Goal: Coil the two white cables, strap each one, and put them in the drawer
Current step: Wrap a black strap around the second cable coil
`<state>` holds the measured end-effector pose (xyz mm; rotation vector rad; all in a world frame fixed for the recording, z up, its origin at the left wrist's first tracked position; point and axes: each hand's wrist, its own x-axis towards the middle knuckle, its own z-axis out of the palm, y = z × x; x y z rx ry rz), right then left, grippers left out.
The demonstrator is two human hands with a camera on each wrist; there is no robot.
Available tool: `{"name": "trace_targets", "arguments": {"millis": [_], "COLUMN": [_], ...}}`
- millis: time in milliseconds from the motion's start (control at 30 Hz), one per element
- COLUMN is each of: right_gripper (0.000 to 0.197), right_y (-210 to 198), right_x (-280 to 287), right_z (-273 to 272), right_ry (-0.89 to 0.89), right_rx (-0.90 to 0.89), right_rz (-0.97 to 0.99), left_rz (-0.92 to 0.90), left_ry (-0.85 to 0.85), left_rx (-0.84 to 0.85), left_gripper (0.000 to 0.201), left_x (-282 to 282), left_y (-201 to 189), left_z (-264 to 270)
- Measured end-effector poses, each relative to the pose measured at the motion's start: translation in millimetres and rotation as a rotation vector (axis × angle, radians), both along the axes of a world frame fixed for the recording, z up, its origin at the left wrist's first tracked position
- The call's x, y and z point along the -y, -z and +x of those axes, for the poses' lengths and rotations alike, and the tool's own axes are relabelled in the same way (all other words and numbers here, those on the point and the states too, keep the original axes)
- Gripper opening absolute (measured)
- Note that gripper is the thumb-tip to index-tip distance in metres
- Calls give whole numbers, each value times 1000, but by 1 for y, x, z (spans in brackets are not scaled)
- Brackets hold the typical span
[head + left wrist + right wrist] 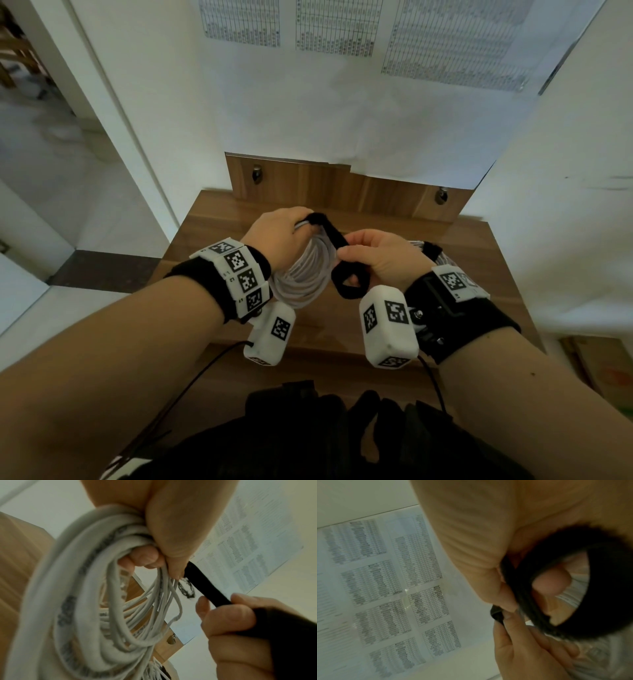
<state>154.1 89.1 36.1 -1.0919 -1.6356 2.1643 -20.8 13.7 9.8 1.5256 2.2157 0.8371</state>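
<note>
My left hand [284, 233] grips the top of a coiled white cable [301, 277] held above the wooden cabinet top [212, 233]; the coil [89, 601] hangs in several loops below my fist [171, 534]. A black strap [334, 236] runs from the top of that coil to my right hand [373, 253], which pinches it, and the strap's free end curls into a loop [349, 284] below. In the right wrist view the strap loop [599, 588] surrounds a fingertip. A second white cable [442, 255] with a black strap lies on the cabinet behind my right hand.
A wooden back panel [342, 192] with two metal knobs [257, 173] stands behind the cabinet top. Printed sheets [335, 31] hang on the white wall above. A doorway opens at the left. No drawer is in view.
</note>
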Motion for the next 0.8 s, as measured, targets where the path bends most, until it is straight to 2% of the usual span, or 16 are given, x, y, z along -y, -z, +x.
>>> {"name": "trace_targets", "arguments": {"millis": [133,233,333,400,533,667,800], "right_gripper": [6,8,11,10,14,19,17], "right_y": [14,19,15,10,2,-6,-18], "right_x": [-7,-12,-21,-28,-45,-44,-34], "right_z": [-1,-3,-2,0,2,-3,-10], "right_ry": [142,232,208,177,244,75,-221], "right_rx": [-6,-8,154,248,292,307,305], "right_rz": [201,312,644,793,833,846,873], "left_rz": [-67,-179,-232,-283,-337,-306,-245], "left_ry": [-52,-15,57,63,58,144,246], "left_rx": [-10,-7,-37,-73,-104,-160,-78], "left_gripper": [23,23,38,51,53,55,61], "left_x": [3,7,9,9,11,9,2], "left_y": [5,3,-1,-4,-9,-16,-27], "left_z": [-10,-8,-5,-7,-11,-4,15]}}
